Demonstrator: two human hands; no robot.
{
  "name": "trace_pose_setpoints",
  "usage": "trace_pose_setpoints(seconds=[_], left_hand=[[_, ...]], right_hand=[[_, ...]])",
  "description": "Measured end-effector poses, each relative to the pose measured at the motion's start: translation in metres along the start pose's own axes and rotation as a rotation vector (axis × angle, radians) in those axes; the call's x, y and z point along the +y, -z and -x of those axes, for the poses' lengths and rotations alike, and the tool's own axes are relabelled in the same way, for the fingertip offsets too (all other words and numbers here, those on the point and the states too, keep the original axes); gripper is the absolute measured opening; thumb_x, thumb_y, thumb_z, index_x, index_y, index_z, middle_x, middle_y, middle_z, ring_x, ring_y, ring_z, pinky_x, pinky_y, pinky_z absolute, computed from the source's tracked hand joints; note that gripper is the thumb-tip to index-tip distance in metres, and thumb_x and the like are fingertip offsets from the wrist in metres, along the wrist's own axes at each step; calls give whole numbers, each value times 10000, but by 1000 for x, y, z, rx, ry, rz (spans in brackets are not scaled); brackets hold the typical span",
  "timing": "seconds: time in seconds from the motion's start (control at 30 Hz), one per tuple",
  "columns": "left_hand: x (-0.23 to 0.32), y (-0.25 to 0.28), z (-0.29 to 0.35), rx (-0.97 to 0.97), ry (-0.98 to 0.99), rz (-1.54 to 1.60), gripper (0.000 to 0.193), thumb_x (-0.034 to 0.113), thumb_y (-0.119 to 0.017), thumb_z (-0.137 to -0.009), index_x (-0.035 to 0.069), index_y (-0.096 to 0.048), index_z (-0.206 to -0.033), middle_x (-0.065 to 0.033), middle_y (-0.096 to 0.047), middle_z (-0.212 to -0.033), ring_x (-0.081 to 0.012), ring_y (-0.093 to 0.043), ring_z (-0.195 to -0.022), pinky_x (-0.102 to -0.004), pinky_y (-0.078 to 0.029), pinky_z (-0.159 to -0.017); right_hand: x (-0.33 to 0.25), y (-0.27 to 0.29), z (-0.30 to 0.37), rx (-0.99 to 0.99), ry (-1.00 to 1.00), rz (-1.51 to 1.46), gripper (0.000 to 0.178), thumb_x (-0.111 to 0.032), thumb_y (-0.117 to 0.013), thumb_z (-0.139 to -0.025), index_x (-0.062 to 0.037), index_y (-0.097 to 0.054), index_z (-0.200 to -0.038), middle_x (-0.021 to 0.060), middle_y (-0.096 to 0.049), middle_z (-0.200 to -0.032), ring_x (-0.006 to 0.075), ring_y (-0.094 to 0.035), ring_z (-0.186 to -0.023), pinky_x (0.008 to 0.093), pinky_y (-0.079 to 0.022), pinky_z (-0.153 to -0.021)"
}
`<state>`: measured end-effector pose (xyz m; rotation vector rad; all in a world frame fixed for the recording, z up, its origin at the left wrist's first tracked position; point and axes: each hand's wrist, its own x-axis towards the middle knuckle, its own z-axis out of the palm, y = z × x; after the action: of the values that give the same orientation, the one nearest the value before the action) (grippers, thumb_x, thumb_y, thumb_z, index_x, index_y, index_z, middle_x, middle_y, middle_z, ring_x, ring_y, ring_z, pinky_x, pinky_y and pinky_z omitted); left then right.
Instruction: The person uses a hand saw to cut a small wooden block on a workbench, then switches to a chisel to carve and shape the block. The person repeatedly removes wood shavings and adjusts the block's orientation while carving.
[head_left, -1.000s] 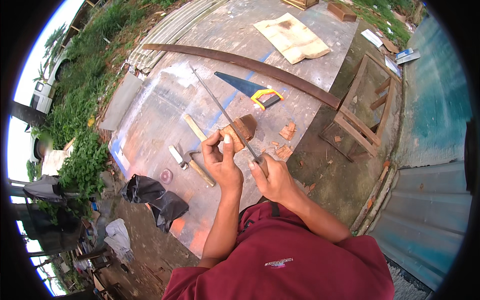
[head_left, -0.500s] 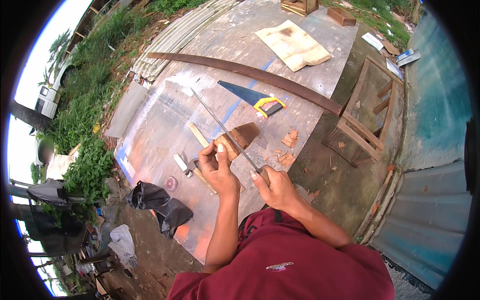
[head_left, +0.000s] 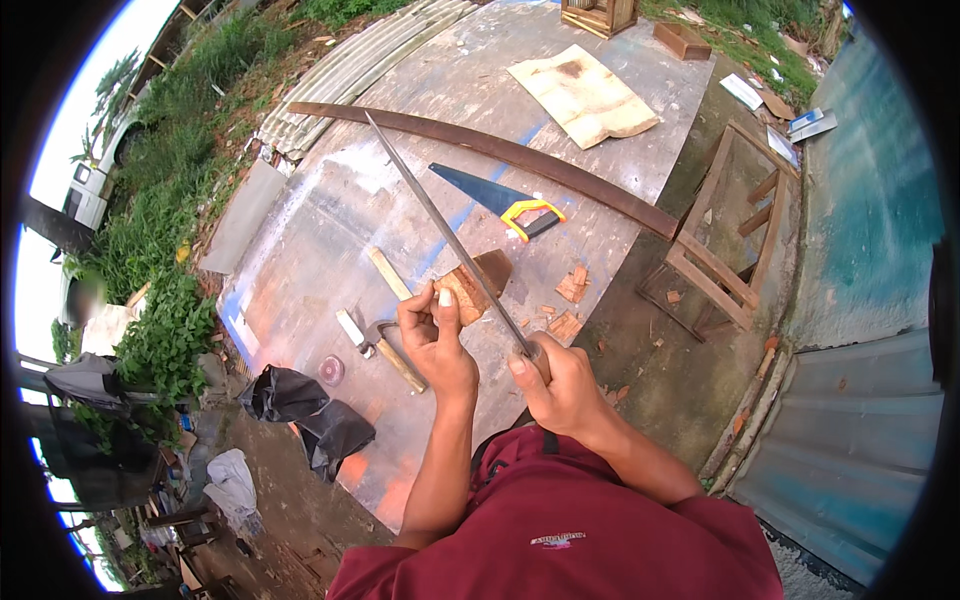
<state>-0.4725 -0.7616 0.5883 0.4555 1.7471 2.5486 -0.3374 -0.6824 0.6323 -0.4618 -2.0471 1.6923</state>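
My left hand (head_left: 437, 335) is closed, thumb and fingers pinching the near end of a small wooden block (head_left: 462, 296) with a rough, pale face and a darker far end. My right hand (head_left: 560, 385) grips the near end of a long, tapering metal file (head_left: 432, 212). The file slants up and to the left across the block, its thin tip pointing away from me. Whether the file touches the block is hard to tell. Beyond them a handsaw (head_left: 497, 202) with a yellow and black handle lies flat on the board.
A hammer (head_left: 398, 362), a light wood strip (head_left: 388, 272) and a black plastic bag (head_left: 310, 415) are left of my hands. Wood chips (head_left: 572, 283) lie to the right. A long dark plank (head_left: 500, 150) crosses the paint-stained board (head_left: 300, 250). A wooden frame (head_left: 725, 255) stands at right.
The file has turned slightly and its tip has shifted up and left, showing a broader face. My right hand has rolled with it. The left hand stays at the block; the whole view shifted slightly.
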Motion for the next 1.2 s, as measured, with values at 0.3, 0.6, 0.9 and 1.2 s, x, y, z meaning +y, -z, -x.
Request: trace_pose_setpoints(seconds=[0.3,0.6,0.9,1.2], left_hand=[[-8,-7,-14,6,-23,-8,243,182,-682,-990,22,-573,-1137,1,-529,-945,-73,-501,-876,-233,-437,-776],[-3,4,-8,72,-43,-67,224,158,-648,-1005,16,-556,-1152,-33,-567,-987,-80,-534,-885,-233,-455,-784],[2,18,-18,18,11,65,203,76,-597,-1015,19,-516,-1192,-79,-640,-998,-111,-629,-907,-277,-533,-766],[10,7,-12,62,91,100,210,78,-626,-1002,39,-500,-1166,-52,-623,-983,-97,-618,-876,-257,-535,-764]], right_hand=[[61,-15,1,0,-126,150,381,-334,-597,-1007,21,-564,-875,130,-545,-575,178,-590,-541,379,-468,-556],[44,-19,1,-59,-34,69,416,-314,-629,-980,96,-565,-951,219,-605,-623,378,-665,-588,443,-487,-544],[0,-17,7,5,191,-50,418,-343,-660,-967,61,-560,-925,161,-567,-574,285,-634,-521,412,-475,-524],[-10,-4,3,-64,62,-19,396,-314,-651,-971,67,-552,-922,189,-588,-590,359,-676,-583,420,-487,-534]])
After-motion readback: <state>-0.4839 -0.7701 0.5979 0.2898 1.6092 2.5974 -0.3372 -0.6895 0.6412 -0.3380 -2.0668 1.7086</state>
